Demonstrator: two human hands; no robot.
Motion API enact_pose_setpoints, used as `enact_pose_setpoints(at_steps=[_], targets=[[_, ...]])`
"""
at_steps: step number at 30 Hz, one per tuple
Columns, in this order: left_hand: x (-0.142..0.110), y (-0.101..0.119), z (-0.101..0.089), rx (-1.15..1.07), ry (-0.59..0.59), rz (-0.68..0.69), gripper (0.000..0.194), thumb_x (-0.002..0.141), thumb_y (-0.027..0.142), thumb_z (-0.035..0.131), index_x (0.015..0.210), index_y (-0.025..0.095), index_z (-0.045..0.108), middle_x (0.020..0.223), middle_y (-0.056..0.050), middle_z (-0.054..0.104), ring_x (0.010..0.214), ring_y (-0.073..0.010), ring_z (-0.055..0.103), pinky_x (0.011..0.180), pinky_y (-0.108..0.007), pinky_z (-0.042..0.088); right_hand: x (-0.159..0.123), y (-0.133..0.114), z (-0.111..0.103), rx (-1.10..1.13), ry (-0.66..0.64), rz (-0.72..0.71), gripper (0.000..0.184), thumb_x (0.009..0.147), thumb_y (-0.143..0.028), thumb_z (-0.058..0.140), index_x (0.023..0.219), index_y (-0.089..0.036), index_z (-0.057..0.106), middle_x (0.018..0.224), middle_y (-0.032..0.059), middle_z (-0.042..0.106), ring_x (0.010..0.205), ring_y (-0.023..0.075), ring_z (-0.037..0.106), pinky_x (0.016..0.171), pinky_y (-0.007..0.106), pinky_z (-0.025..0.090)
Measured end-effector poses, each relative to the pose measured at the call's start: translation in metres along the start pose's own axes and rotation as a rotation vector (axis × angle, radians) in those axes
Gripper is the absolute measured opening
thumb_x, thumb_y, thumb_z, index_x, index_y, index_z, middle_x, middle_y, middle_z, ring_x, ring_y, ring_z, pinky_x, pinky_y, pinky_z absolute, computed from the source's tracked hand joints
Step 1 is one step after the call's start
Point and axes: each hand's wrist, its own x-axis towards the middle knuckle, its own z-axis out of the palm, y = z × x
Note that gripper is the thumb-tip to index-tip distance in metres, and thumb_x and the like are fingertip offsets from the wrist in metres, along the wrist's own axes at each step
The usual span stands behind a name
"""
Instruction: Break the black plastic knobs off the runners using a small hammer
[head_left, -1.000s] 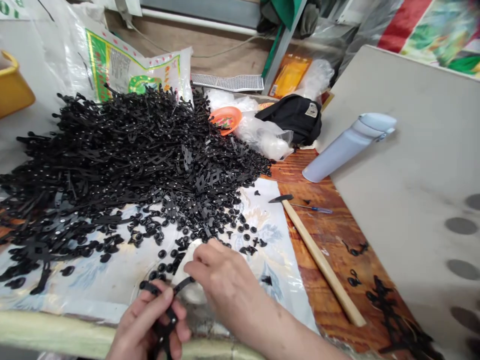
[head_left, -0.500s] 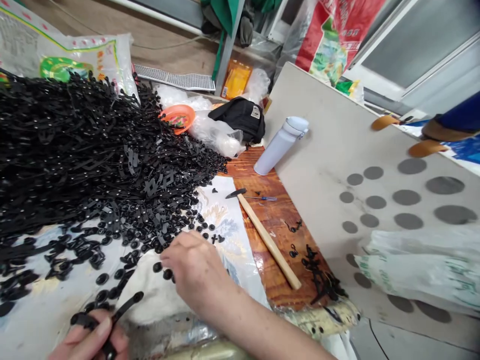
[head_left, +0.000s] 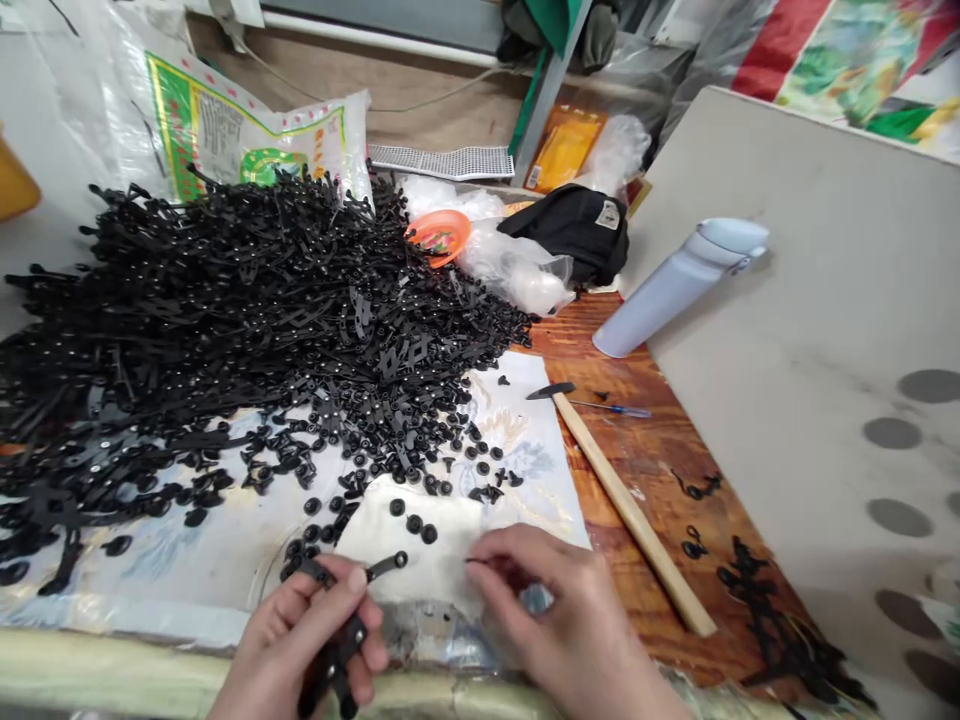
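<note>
My left hand (head_left: 304, 645) is closed on a bunch of black plastic strips (head_left: 352, 600) at the near table edge; one strip end sticks out to the right. My right hand (head_left: 559, 620) is beside it, its thumb and forefinger pinched on a small black piece (head_left: 474, 561) that is too small to name. Both hands hover over a white cloth pad (head_left: 420, 555). Just beyond lie loose black round caps (head_left: 409, 520), and farther back a big heap of black plastic strips (head_left: 225, 310) covers the left of the table.
A wooden-handled hammer (head_left: 630, 515) and a small screwdriver (head_left: 611, 409) lie on the brown table to the right. A pale blue bottle (head_left: 675, 285) leans on a grey board (head_left: 825, 330). Behind are an orange dish (head_left: 439, 235), a black cap (head_left: 574, 230) and printed sacks (head_left: 247, 135).
My right hand drew back from the loose caps toward me and to the right, now pinching a small piece. The view swung back to the left. My left hand still holds the strips.
</note>
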Motion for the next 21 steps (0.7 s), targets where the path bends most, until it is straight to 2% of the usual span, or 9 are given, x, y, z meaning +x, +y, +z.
enact_pose_setpoints(at_steps=[2,4,7,11,15,18,21], targets=[[0.003,-0.001,-0.003,-0.016,0.013,-0.024,0.031,0.056,0.034,0.087,0.066,0.018,0.063,0.054,0.001,0.066,0.043,-0.0115,0.055,0.04,-0.018,0.044,0.006,-0.016,0.02,0.044,0.033,-0.102,0.011,0.088,-0.015,0.057,0.083,-0.02,0.066,0.071,0.0,0.066,0.06,0.013,0.062,0.056,0.022,0.05],[0.005,-0.002,-0.008,-0.021,0.007,-0.044,0.03,0.059,0.035,0.086,0.065,0.017,0.064,0.056,0.0,0.067,0.044,-0.0111,0.055,0.044,-0.019,0.045,0.009,-0.024,0.04,-0.041,0.114,-0.181,0.016,0.089,-0.012,0.054,0.082,-0.017,0.068,0.075,0.0048,0.067,0.067,0.018,0.062,0.06,0.029,0.05],[0.007,-0.004,-0.014,-0.009,-0.031,-0.074,0.028,0.062,0.036,0.085,0.066,0.017,0.065,0.056,-0.002,0.068,0.046,-0.012,0.057,0.046,-0.019,0.045,0.008,-0.025,0.054,-0.099,0.179,-0.197,0.023,0.09,-0.01,0.05,0.082,-0.015,0.071,0.076,0.0099,0.064,0.07,0.0232,0.059,0.059,0.034,0.048],[0.003,-0.006,-0.012,0.006,-0.063,-0.054,0.028,0.061,0.036,0.085,0.064,0.017,0.065,0.057,-0.003,0.069,0.046,-0.0122,0.057,0.047,-0.02,0.046,0.004,-0.021,0.044,-0.07,0.183,-0.176,0.021,0.091,-0.012,0.052,0.086,-0.016,0.071,0.073,0.0072,0.064,0.067,0.0204,0.059,0.058,0.03,0.048],[-0.005,-0.004,-0.002,-0.02,0.001,-0.06,0.029,0.055,0.033,0.088,0.065,0.017,0.066,0.057,-0.001,0.07,0.046,-0.0125,0.058,0.046,-0.02,0.046,0.008,-0.023,0.028,0.218,0.096,-0.013,0.017,0.091,-0.018,0.056,0.102,-0.019,0.068,0.082,0.0034,0.068,0.068,0.0147,0.062,0.062,0.025,0.051],[-0.011,-0.003,0.003,0.004,-0.026,-0.056,0.029,0.053,0.033,0.089,0.064,0.017,0.067,0.056,-0.003,0.07,0.046,-0.0136,0.06,0.046,-0.02,0.047,0.014,-0.025,0.026,0.349,0.002,0.132,0.008,0.084,-0.019,0.062,0.086,-0.02,0.07,0.073,-0.0004,0.065,0.06,0.0121,0.058,0.056,0.022,0.048],[-0.014,-0.002,0.004,0.063,-0.081,-0.058,0.028,0.053,0.03,0.088,0.07,0.015,0.072,0.056,-0.006,0.071,0.049,-0.0181,0.063,0.045,-0.024,0.05,0.015,-0.028,0.031,0.359,-0.035,0.182,0.011,0.083,-0.017,0.061,0.075,-0.018,0.068,0.062,-0.0028,0.06,0.052,0.01,0.054,0.047,0.019,0.044]])
